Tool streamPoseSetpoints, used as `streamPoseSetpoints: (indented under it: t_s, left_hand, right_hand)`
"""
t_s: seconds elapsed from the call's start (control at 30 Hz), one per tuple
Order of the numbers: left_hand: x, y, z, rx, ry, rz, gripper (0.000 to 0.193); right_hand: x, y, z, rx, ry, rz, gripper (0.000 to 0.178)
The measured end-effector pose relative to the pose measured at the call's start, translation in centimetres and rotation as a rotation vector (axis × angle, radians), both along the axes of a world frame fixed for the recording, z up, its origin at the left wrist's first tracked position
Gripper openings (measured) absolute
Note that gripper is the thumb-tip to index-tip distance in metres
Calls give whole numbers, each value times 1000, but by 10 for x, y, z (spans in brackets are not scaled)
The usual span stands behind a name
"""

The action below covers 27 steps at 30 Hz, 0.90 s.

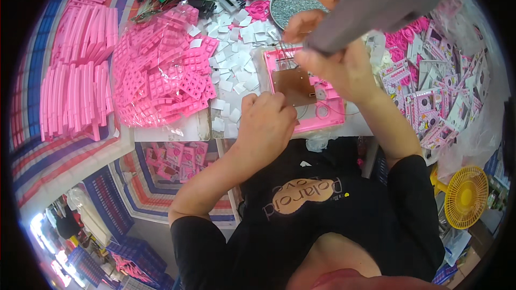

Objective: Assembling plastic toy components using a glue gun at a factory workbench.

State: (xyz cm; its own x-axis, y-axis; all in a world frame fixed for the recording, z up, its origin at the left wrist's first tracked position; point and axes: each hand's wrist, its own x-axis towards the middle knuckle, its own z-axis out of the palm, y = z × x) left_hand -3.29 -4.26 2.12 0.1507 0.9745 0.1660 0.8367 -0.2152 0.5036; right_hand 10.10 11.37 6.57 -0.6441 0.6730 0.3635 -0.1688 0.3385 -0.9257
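Where one blurred grey object (371, 13), cut off by the upper edge, crosses the right hand (346, 72), it hides much of that hand, so whether the hand grips it cannot be told; a thumb and two fingers show, spread apart. Curled over the lower left side of one pink casing (324, 123), the left hand (266, 123) conceals its fingertips; what they pinch is unclear. The casing lies on the worktable, one brown board (290, 87) inside. White squares (244, 35) beside it overlap beyond counting.
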Motion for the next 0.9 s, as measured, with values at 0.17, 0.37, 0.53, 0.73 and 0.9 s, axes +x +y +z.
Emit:
streamPoseSetpoints:
  t_s: [0.17, 0.37, 0.53, 0.73, 0.9]
  left_hand:
    - [-8, 7, -2, -307, -536, 234, 9]
    - [-28, 11, 6, -748, -1083, 260, 18]
    - [-31, 10, 6, -828, -1160, 244, 18]
    - [-18, 6, -1, -634, -822, 199, 15]
    - [-15, 8, 9, -606, -681, 176, 12]
  right_hand:
    - [37, -43, -20, 82, -525, -18, 53]
    - [36, -46, -31, -204, -527, 107, 17]
    - [37, -41, -32, -178, -532, 178, 12]
    - [36, -42, -34, 4, -530, 224, 12]
    - [36, -38, -29, -32, -584, 247, 19]
